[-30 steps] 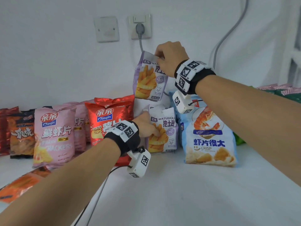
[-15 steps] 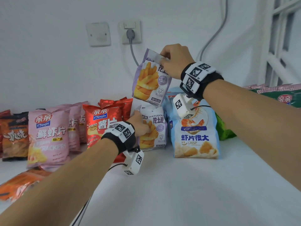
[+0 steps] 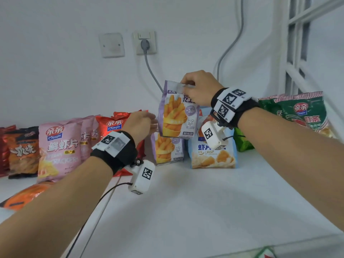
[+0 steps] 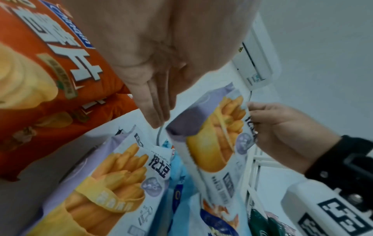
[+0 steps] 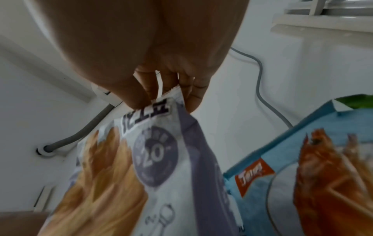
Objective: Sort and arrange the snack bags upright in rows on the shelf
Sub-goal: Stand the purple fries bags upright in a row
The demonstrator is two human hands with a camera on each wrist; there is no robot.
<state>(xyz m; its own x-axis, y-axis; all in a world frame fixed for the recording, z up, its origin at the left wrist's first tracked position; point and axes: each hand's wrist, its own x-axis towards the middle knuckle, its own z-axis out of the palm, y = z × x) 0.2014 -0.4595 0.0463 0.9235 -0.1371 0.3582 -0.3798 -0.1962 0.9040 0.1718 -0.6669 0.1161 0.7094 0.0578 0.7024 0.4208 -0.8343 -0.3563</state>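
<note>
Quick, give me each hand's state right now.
Left hand: open, fingers straight, holding nothing.
Right hand: pinching the top edge of the purple fries bag, held in the air.

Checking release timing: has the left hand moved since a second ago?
Yes. The left hand has risen off the standing fries bag; its straight fingers are now above that bag's top, beside the held fries bag.

Left hand (image 4: pixel 153 67) at 12 o'clock, fingers straight, holding nothing. Right hand (image 4: pixel 282 132) at 3 o'clock pinches top edge of purple fries bag (image 4: pixel 218 143). Second fries bag (image 4: pixel 113 183) at 7 o'clock; orange chip bag (image 4: pixel 46 76) at 10 o'clock.
</note>
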